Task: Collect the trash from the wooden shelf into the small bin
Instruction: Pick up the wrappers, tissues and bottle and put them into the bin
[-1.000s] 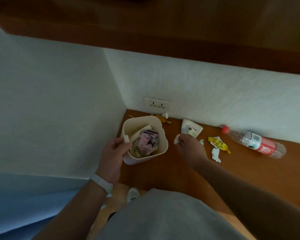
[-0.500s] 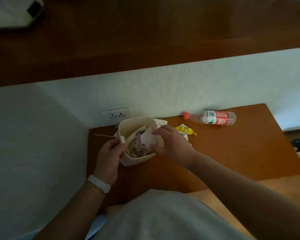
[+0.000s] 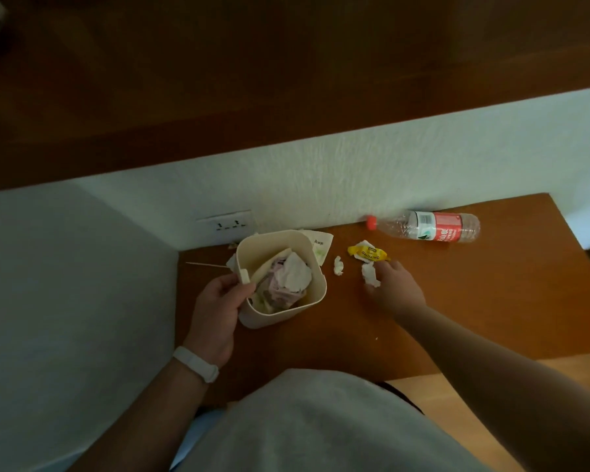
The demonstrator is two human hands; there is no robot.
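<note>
Left hand (image 3: 218, 301) grips bin (image 3: 315, 284) rim; right hand (image 3: 394, 284) pinches tissue scrap (image 3: 369, 274), shelf (image 3: 491, 301) rightward bare.

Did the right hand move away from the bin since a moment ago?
Yes. The right hand was over the small bin; now it is out to the right on the wooden shelf, at a white paper scrap below the yellow wrapper.

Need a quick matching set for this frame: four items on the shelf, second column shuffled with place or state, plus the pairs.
Items
1. small bin
2. plastic bottle
3. yellow wrapper
4. thin stick

Places or states
A. lying on its side along the wall
B. held at the rim by the left hand
C. on the shelf left of the bin
D. just beyond the right hand

Pairs: 1-B, 2-A, 3-D, 4-C
</note>
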